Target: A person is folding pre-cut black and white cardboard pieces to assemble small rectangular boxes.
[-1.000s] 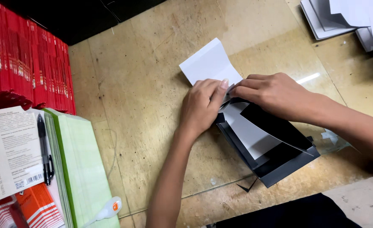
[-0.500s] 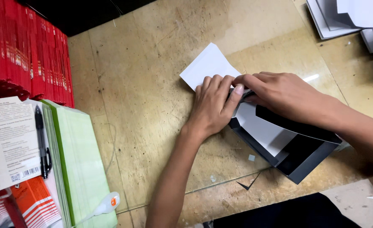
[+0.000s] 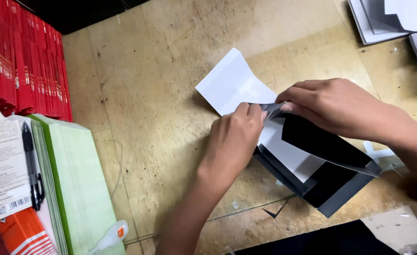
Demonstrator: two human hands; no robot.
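A flat black cardboard piece (image 3: 331, 186) with a white inner sheet (image 3: 232, 85) lies on the worn wooden table (image 3: 137, 118). My left hand (image 3: 234, 139) presses down on the white sheet near the fold. My right hand (image 3: 333, 106) pinches the corner of a black flap (image 3: 322, 144) and lifts it up off the white sheet. The two hands almost touch at the flap's corner.
A row of red booklets (image 3: 24, 66) stands at the left. A stack of pale green sheets (image 3: 76, 184) lies in front of it, beside a printed paper with a black pen (image 3: 31, 165). A small glue bottle (image 3: 111, 236) lies near the table's front edge. White and grey sheets (image 3: 388, 21) sit at the far right.
My right hand has peeled the black flap up and back from the white sheet. My left hand has slid slightly toward me along the fold.
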